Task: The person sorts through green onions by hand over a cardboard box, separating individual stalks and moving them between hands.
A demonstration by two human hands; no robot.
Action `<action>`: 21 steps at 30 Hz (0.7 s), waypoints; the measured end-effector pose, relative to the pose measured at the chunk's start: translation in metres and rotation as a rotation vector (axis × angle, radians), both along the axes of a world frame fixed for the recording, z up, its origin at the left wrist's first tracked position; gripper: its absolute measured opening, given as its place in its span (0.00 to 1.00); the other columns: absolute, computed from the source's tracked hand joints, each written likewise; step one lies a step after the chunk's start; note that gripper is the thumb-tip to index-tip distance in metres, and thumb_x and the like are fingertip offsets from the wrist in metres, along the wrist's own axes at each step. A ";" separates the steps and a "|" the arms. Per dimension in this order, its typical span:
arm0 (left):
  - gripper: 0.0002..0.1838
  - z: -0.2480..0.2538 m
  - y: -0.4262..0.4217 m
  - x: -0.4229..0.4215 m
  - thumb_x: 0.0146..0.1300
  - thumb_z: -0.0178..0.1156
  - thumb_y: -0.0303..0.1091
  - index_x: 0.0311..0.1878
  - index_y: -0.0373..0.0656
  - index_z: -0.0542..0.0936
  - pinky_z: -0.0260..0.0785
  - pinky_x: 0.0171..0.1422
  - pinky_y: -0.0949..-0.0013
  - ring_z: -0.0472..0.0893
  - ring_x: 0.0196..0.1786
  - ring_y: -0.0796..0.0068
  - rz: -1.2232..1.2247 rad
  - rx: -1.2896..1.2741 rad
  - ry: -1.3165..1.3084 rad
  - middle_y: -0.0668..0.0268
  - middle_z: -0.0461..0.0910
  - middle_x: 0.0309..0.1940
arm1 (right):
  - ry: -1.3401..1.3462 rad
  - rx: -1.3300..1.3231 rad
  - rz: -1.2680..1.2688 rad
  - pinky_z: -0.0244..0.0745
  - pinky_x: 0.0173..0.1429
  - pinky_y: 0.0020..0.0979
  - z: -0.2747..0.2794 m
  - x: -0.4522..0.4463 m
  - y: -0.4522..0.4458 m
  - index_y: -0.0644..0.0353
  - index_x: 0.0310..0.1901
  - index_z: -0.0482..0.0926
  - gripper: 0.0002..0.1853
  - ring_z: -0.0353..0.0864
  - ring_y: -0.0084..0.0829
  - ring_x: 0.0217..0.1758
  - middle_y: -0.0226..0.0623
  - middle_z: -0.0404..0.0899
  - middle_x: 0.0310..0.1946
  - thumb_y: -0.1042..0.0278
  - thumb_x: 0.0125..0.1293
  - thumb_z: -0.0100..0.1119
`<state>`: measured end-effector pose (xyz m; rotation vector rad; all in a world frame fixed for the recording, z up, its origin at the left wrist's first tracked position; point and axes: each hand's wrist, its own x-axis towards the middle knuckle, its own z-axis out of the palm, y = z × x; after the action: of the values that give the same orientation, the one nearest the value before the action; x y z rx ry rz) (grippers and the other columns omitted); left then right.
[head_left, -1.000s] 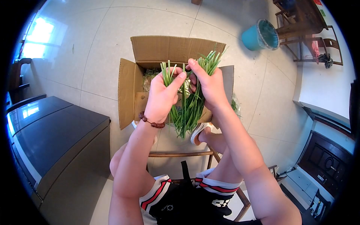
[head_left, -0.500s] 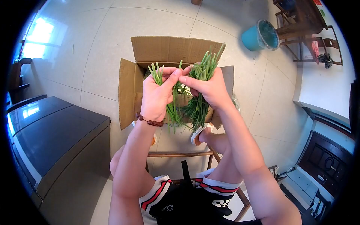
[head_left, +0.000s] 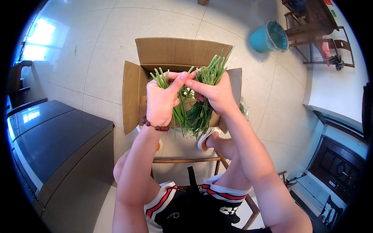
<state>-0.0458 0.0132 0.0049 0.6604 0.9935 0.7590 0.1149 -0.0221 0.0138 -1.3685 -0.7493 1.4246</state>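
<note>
Over an open cardboard box [head_left: 171,51], my left hand [head_left: 159,103] is closed round a thin bunch of chives [head_left: 179,115], its pale stem ends sticking up past the fingers. A thicker bunch of chives [head_left: 202,116] is gripped in my right hand [head_left: 220,95], cut ends upward and leaves hanging down. Both thumbs and index fingertips meet between the bunches, with a stalk or so at the pinch. Much of the box's inside is hidden behind my hands and the leaves.
A dark glossy cabinet [head_left: 74,143] stands at my left. At the far right are a lined blue bucket [head_left: 261,41] and a wooden chair [head_left: 307,29]. A clear plastic bag [head_left: 244,108] lies by the box's right side. My feet are at its near edge.
The stalk between my fingertips has tipped to the right and sits lower. The hanging leaves of both bunches have swung closer together. Both hands stay in nearly the same place.
</note>
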 end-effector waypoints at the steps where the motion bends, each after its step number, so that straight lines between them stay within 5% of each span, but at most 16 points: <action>1: 0.08 0.000 0.000 0.000 0.74 0.64 0.36 0.45 0.40 0.83 0.47 0.21 0.81 0.57 0.17 0.95 -0.005 0.039 0.032 0.60 0.89 0.45 | -0.002 0.000 -0.001 0.65 0.24 0.24 0.000 -0.001 -0.001 0.63 0.35 0.86 0.08 0.72 0.16 0.20 0.25 0.77 0.20 0.68 0.62 0.75; 7: 0.13 0.009 0.001 0.002 0.74 0.63 0.30 0.56 0.35 0.83 0.46 0.21 0.80 0.58 0.18 0.95 -0.035 0.034 -0.045 0.71 0.85 0.34 | -0.078 0.011 -0.096 0.71 0.27 0.25 -0.004 0.001 0.002 0.64 0.39 0.86 0.10 0.76 0.17 0.22 0.27 0.82 0.24 0.65 0.63 0.73; 20: 0.08 -0.003 0.002 -0.003 0.70 0.66 0.28 0.49 0.36 0.84 0.47 0.20 0.80 0.63 0.20 0.94 -0.072 0.186 0.181 0.68 0.85 0.37 | -0.001 0.047 -0.192 0.70 0.26 0.26 -0.003 0.011 0.008 0.65 0.38 0.83 0.07 0.73 0.19 0.19 0.27 0.77 0.20 0.70 0.66 0.69; 21: 0.08 -0.001 0.002 -0.004 0.68 0.68 0.27 0.48 0.36 0.85 0.60 0.35 0.77 0.72 0.31 0.88 -0.071 0.147 0.165 0.68 0.85 0.37 | -0.009 0.055 -0.213 0.69 0.25 0.26 -0.006 0.015 0.009 0.65 0.38 0.83 0.07 0.72 0.19 0.19 0.27 0.76 0.20 0.71 0.66 0.69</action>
<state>-0.0500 0.0151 0.0040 0.8927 1.0647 0.7286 0.1295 -0.0128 0.0082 -1.3693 -0.6243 1.2234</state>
